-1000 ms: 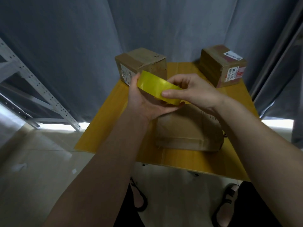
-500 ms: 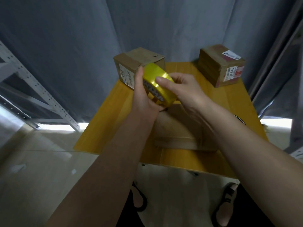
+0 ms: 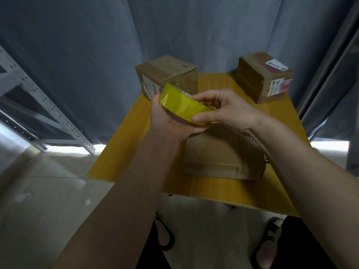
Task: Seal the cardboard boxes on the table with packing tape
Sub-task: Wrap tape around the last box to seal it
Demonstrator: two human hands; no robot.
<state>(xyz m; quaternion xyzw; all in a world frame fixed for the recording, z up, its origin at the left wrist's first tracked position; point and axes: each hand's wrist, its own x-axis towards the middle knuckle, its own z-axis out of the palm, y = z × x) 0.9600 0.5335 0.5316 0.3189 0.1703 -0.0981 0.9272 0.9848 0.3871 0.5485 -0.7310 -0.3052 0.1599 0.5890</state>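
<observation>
You are gripping the tape roll [image 3: 183,104] with both hands, left hand [image 3: 167,121] and right hand [image 3: 231,110], and no strip is yet lying on the box [image 3: 221,152] at the desk's [image 3: 124,152] near edge.

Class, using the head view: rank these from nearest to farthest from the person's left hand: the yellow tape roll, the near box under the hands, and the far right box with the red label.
1. Yellow tape roll: held in the left hand itself.
2. Near box: just below and right of that hand.
3. Far right box: at the table's back right corner.
</observation>
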